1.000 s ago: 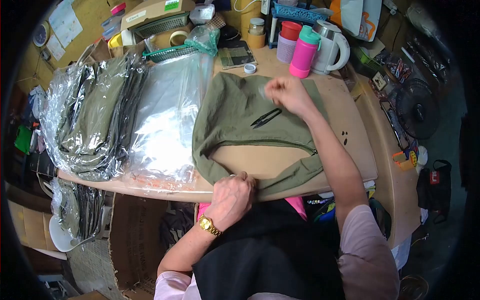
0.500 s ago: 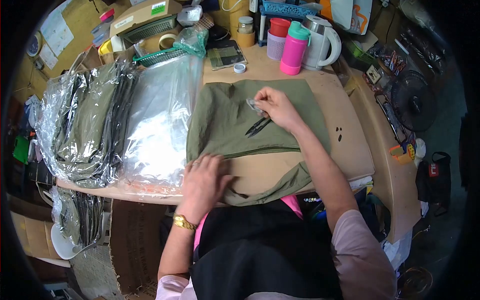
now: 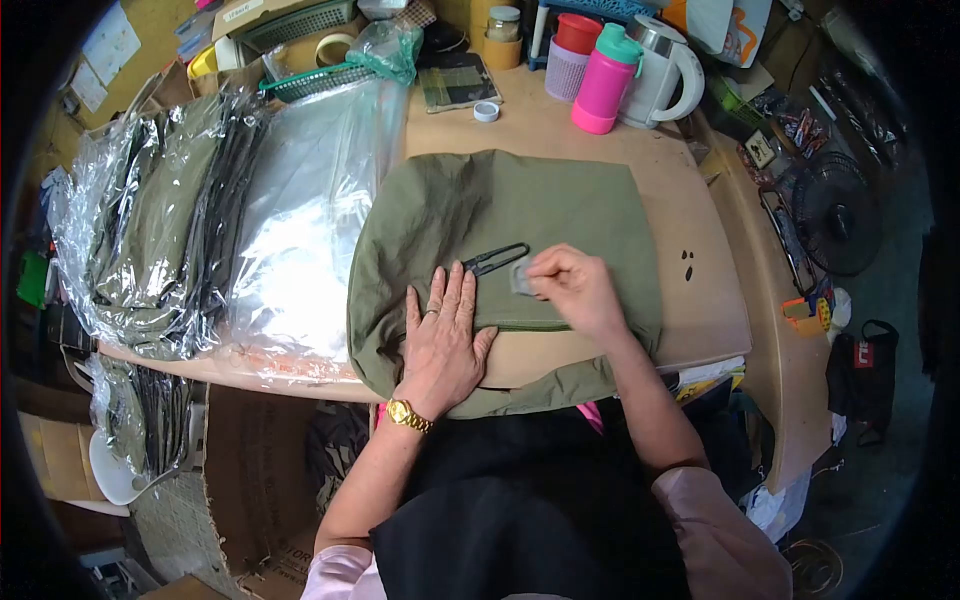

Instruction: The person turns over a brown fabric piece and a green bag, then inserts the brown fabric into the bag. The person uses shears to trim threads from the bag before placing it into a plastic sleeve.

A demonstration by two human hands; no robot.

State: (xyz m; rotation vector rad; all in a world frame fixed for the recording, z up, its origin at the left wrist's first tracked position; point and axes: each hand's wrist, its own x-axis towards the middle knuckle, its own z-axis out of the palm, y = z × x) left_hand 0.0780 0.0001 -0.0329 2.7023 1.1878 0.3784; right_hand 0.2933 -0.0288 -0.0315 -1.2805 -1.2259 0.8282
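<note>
An olive-green cloth item (image 3: 575, 205) is spread on the table in front of me, with a long seam or opening near its lower edge and a strip of the same cloth curving below. My left hand (image 3: 443, 345) lies flat on it, fingers spread and a gold watch at the wrist. Black thread snips (image 3: 508, 252) rest on the cloth, their blade end at my left fingertips. My right hand (image 3: 580, 292) pinches a small, flat, pale grey piece (image 3: 520, 278) over the cloth, just right of the snips; its kind is blurred.
Clear plastic bags (image 3: 300, 230) lie flat to the left, beside a stack of bagged olive cloth items (image 3: 165, 220). At the back stand a pink bottle (image 3: 605, 88), a white kettle (image 3: 655, 85) and a purple cup (image 3: 563, 75). A small white lid (image 3: 486, 111) lies nearby.
My left hand has moved up and right from the lower edge onto the cloth. My right hand has moved down and right with the pale piece. The snips lie turned and farther left.
</note>
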